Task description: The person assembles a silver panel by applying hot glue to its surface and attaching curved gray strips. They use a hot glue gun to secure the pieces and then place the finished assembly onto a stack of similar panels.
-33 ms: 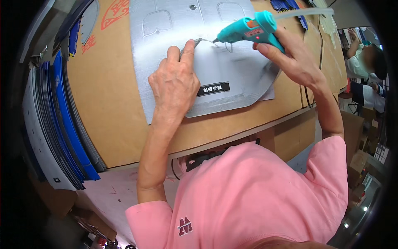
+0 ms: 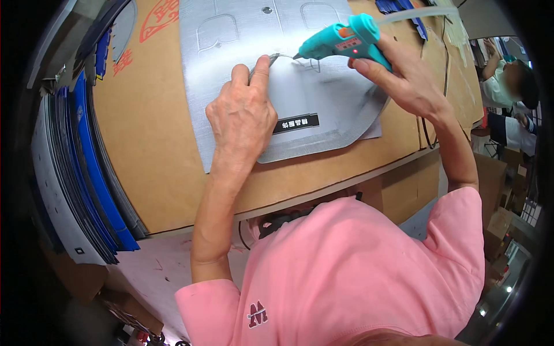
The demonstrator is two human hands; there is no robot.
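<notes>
Glue gun [image 2: 330,42]: smooth teal plastic. Silver sheet [image 2: 222,60]: glossy, metallic-looking, fine-textured. Tabletop [image 2: 150,144]: matt, cardboard-like. Shirt [image 2: 358,265]: matt cloth.

Bright centre, black corners, and glare blazing off silver!
Light bounces hard off the silver sheet [image 2: 236,63], washing its middle almost white, with a darker grey patch by the right hand [image 2: 404,81]. The desk [image 2: 156,167] looks well lit and clear; look left, and the stacked panels [image 2: 57,173] bow with the fisheye curve! Over on the right, boxes [image 2: 497,230] sit dim and soft, while pinpoints of light [image 2: 508,290] glint in the near gloom.
</notes>
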